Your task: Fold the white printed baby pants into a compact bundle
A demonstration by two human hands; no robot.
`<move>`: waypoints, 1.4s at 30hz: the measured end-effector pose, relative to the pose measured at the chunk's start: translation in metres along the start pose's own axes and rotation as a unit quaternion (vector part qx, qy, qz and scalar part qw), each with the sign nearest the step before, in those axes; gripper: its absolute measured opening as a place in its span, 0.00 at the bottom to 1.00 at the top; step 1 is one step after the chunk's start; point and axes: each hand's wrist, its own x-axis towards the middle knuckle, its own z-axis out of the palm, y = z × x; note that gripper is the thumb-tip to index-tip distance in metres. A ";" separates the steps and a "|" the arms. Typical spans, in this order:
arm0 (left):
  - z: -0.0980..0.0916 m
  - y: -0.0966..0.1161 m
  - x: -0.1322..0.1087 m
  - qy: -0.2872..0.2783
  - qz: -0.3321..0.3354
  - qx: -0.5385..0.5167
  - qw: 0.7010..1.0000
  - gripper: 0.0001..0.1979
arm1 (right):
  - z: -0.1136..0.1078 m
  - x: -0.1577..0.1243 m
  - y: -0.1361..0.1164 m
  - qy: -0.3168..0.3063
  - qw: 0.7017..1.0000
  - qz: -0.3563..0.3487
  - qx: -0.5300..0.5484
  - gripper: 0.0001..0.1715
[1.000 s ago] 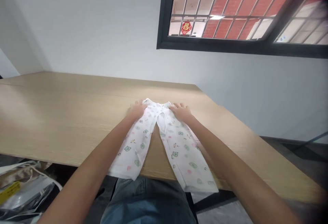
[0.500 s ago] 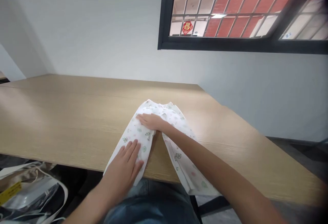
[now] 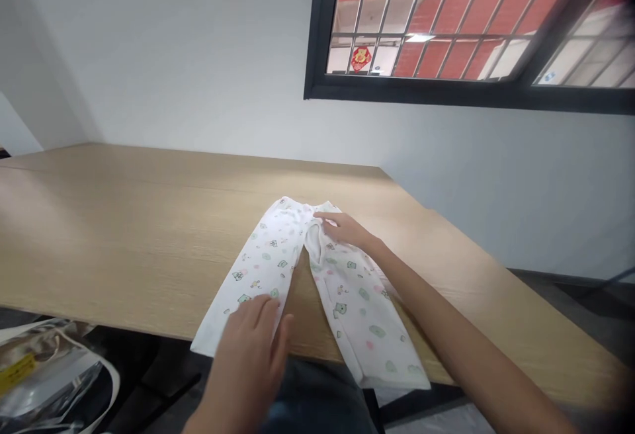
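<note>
R hand (image 3: 344, 230) open on white printed baby pants (image 3: 268, 255) by waist; L hand (image 3: 251, 348) open on lower leg.

A pair of white printed baby trousers (image 3: 265, 262) lies flat on a light wood table (image 3: 124, 235), its legs spread apart and pointing toward the person. The right hand (image 3: 344, 230) rests open on the waist near the crotch opening. The slightly blurred left hand (image 3: 251, 348) is open over the hem of the nearer leg, though contact is hard to tell. A shiny plastic bag (image 3: 44, 374) sits below the table's edge, beside the person's jeans (image 3: 317, 397).
</note>
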 end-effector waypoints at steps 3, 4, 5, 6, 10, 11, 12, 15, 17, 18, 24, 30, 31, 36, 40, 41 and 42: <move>0.020 0.038 0.039 -0.065 0.050 -0.070 0.994 0.16 | -0.004 -0.014 0.011 -0.019 1.000 0.006 -0.015 0.26; 0.029 0.051 0.052 -0.102 0.067 -0.082 0.989 0.18 | -0.003 -0.016 0.012 -0.027 0.999 0.002 -0.021 0.26; 0.039 0.062 0.062 -0.141 0.078 -0.088 0.983 0.19 | -0.001 -0.016 0.013 -0.035 0.999 -0.003 -0.029 0.26; 0.048 0.072 0.070 -0.178 0.083 -0.090 0.976 0.22 | 0.001 -0.015 0.013 -0.041 0.998 -0.007 -0.037 0.26; 0.071 0.098 0.063 -0.220 0.075 -0.085 0.969 0.31 | 0.013 -0.006 0.016 -0.043 0.996 -0.011 -0.074 0.25; 0.072 0.100 0.053 -0.204 0.083 -0.088 0.972 0.32 | 0.016 -0.003 0.018 -0.035 0.996 -0.004 -0.084 0.26; 0.072 0.101 0.043 -0.185 0.098 -0.091 0.974 0.33 | 0.018 -0.001 0.021 -0.025 0.995 0.006 -0.092 0.26; 0.069 0.098 0.014 -0.135 0.165 -0.079 0.974 0.35 | 0.021 0.006 0.032 0.015 0.992 0.056 -0.113 0.27; 0.069 0.093 0.005 -0.112 0.197 -0.057 0.972 0.34 | 0.021 0.008 0.039 0.045 0.987 0.091 -0.121 0.28; 0.070 0.091 0.003 -0.101 0.208 -0.047 0.972 0.32 | 0.020 0.009 0.041 0.058 0.985 0.107 -0.125 0.29; 0.079 0.089 0.005 -0.034 0.203 -0.035 0.978 0.24 | 0.019 0.007 0.045 0.085 0.975 0.141 -0.147 0.28; 0.082 0.090 0.005 -0.008 0.194 -0.034 0.980 0.25 | 0.021 0.008 0.045 0.083 0.976 0.132 -0.155 0.28; 0.082 0.090 0.005 -0.002 0.199 -0.030 0.980 0.25 | 0.021 0.008 0.045 0.083 0.976 0.132 -0.155 0.28; 0.083 0.088 0.006 0.025 0.232 -0.002 0.972 0.28 | 0.020 0.005 0.042 0.091 0.975 0.125 -0.160 0.28; 0.090 0.089 0.007 0.081 0.219 0.003 0.972 0.26 | 0.019 0.002 0.040 0.095 0.975 0.119 -0.164 0.27; 0.093 0.089 0.007 0.100 0.226 0.003 0.969 0.25 | 0.019 0.001 0.040 0.096 0.974 0.119 -0.164 0.27; 0.097 0.089 0.007 0.117 0.232 0.004 0.966 0.25 | 0.019 0.001 0.040 0.098 0.974 0.120 -0.163 0.26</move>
